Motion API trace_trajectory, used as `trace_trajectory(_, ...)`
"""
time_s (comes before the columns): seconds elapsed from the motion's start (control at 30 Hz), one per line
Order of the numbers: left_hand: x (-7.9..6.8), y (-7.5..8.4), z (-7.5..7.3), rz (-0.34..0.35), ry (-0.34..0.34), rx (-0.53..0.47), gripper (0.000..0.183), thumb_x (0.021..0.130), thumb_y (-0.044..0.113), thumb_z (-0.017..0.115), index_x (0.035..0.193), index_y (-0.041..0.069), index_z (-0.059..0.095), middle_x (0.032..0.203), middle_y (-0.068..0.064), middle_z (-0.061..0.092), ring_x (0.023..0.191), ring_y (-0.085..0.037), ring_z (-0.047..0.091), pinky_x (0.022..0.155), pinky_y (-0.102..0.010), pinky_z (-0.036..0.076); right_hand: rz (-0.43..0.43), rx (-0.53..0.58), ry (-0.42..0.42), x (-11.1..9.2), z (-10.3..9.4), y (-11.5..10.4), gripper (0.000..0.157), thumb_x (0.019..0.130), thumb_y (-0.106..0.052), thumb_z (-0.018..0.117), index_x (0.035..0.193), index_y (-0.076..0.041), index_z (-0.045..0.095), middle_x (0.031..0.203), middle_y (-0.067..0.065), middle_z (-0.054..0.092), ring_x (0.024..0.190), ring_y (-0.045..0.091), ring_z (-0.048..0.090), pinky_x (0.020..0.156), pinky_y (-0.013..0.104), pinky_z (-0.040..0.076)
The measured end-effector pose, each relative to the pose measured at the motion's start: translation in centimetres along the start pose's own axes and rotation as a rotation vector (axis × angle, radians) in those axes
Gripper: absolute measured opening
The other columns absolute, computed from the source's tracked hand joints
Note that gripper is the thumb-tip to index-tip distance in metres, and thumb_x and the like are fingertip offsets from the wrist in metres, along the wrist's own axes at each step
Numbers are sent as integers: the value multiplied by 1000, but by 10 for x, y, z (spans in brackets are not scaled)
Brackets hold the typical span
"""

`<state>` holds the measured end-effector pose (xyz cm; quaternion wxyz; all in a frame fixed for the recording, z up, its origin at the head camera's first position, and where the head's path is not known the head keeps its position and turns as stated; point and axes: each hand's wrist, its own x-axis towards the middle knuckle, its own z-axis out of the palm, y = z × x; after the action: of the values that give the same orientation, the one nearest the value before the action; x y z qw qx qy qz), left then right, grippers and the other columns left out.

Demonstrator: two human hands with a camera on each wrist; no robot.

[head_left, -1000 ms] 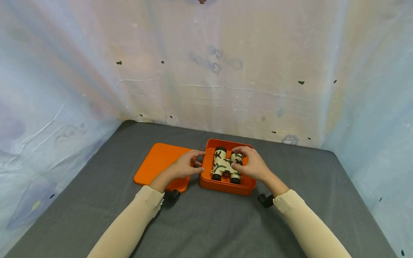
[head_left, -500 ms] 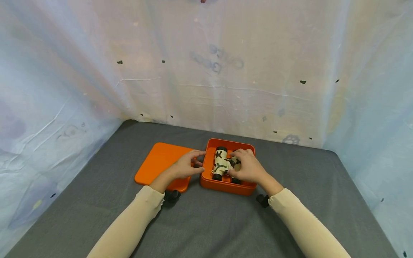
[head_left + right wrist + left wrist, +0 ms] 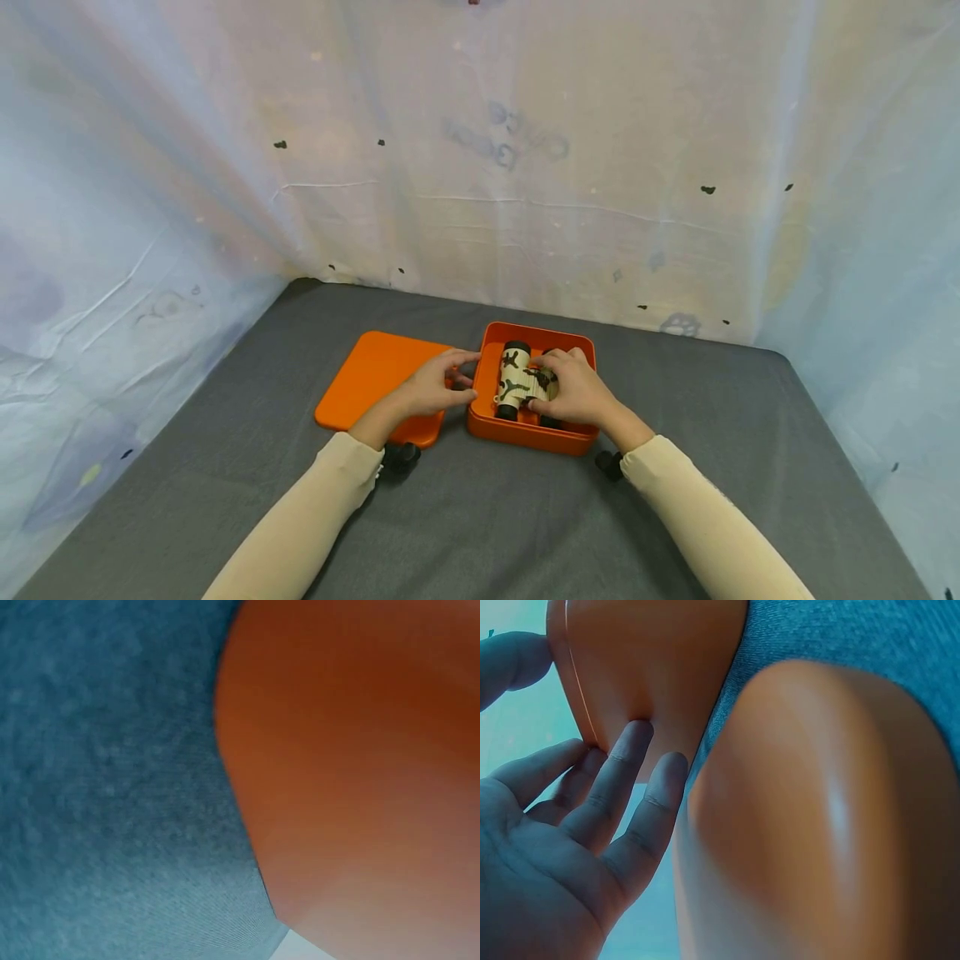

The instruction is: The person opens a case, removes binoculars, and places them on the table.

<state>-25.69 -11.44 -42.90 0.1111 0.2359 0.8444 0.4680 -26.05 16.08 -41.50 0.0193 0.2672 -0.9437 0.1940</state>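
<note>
Head: the right hand (image 3: 577,393) grips one pair of binoculars (image 3: 516,380) in one orange box (image 3: 525,435) between both hands; one lid (image 3: 381,368) lies beneath the left hand (image 3: 431,387). Left wrist: its spread fingers (image 3: 630,754) touch the box. Right wrist: one orange wall (image 3: 360,772).

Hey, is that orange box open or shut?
Open. The lid lies beside the box, and the binoculars show inside it, gripped by the right hand.

Pale, creased back sheet (image 3: 540,250) is hanging behind, faint grey-blue prints (image 3: 504,154) and small dark patches (image 3: 708,190) showing on it. Bluish left sheet (image 3: 97,333) and right sheet (image 3: 885,292) are closing in the sides. Grey tablecloth (image 3: 480,533) is spreading below. Light is falling soft, diffuse.
</note>
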Motion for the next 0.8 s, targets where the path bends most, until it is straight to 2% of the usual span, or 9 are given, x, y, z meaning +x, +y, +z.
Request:
trace_trajectory(0.53,3,-4,2,-18,7,0,64,90,15,67,148,11,40,149,-7,39,112,-24,61,82,-31,55,13,-6,-28,5,0,2,58,75,-36,80,125,-14,64,115,6,60,92,22,40,72,32,40)
trace_trajectory(0.8,2,-4,1,-20,14,-7,64,90,15,68,147,11,41,149,-7,40,111,-24,61,83,-32,55,9,-8,-35,5,-1,2,58,75,-38,80,126,-13,65,124,10,55,103,25,41,79,38,44)
